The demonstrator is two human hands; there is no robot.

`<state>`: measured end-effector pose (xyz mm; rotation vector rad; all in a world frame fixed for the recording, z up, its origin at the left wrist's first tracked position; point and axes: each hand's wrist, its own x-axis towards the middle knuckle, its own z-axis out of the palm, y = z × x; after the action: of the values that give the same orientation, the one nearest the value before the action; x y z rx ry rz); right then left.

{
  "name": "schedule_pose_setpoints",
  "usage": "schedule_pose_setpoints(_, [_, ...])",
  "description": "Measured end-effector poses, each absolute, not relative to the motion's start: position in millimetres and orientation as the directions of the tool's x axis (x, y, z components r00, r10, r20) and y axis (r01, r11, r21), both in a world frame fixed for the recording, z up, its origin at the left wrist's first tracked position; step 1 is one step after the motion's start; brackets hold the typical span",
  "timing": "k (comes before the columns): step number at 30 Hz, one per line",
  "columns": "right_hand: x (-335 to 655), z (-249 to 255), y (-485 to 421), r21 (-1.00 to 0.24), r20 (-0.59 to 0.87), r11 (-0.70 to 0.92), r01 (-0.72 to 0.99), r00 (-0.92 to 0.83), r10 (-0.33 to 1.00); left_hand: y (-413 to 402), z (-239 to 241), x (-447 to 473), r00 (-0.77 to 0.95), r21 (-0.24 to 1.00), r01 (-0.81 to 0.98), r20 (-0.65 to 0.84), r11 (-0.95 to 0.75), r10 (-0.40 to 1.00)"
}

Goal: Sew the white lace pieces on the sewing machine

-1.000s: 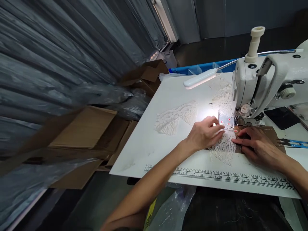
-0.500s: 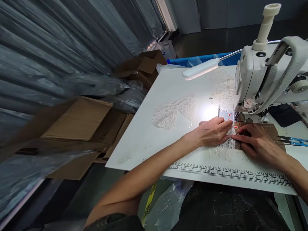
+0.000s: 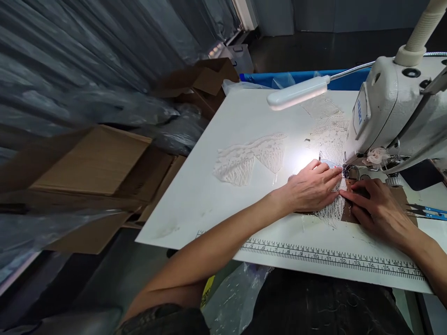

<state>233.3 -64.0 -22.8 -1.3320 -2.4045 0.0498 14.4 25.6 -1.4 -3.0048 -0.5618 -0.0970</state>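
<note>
My left hand (image 3: 312, 186) lies flat on a strip of white lace (image 3: 331, 215), its fingertips close to the presser foot (image 3: 345, 171) of a white sewing machine (image 3: 382, 104). My right hand (image 3: 375, 207) touches the lace's right edge with an outstretched fingertip, its other fingers bent and apart. Under both hands the machine bed is covered partly by a brown plate (image 3: 351, 215). More of the lace (image 3: 330, 146) extends behind the foot. Whether the needle is in the fabric is too small to tell.
A separate lace piece (image 3: 251, 158) lies left on the white table (image 3: 195, 204). Blue-handled thread snips (image 3: 431, 211) are at right. A lamp (image 3: 298, 92) hangs low over the table. A printed ruler (image 3: 314, 256) runs along the front edge; cardboard boxes (image 3: 94, 160) stand left.
The view has shifted slightly, and the machine appears larger and farther right. Both hands stay on the lace by the foot; the left now covers more of the light-coloured plate with the red mark.
</note>
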Motion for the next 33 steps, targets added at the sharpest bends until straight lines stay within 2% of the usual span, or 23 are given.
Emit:
schedule_pose_setpoints(6, [232,-20,-64,-0.237,0.310,0.534,0.812,-0.457,0.834,26,0,13,0.926,-0.053,0.373,0.074,-0.926,0.369])
schedule_pose_setpoints(11, [234,-22,-61,-0.295,0.315,0.539,0.789,-0.452,0.835,27,-3,13,0.914,0.017,0.393,0.106,-0.919,0.392])
schedule_pose_setpoints(17, [234,-26,-62,-0.297,0.349,0.527,0.797,-0.423,0.836,28,-10,12,0.896,0.082,0.407,0.157,-0.910,0.415])
schedule_pose_setpoints(29, [232,-30,-62,-0.253,0.439,0.546,0.799,-0.408,0.800,22,-12,16,0.872,0.058,0.436,0.220,-0.898,0.438])
schedule_pose_setpoints(33, [233,-30,-62,-0.243,0.446,0.546,0.801,-0.408,0.797,21,-14,18,0.889,0.020,0.385,0.259,-0.923,0.377])
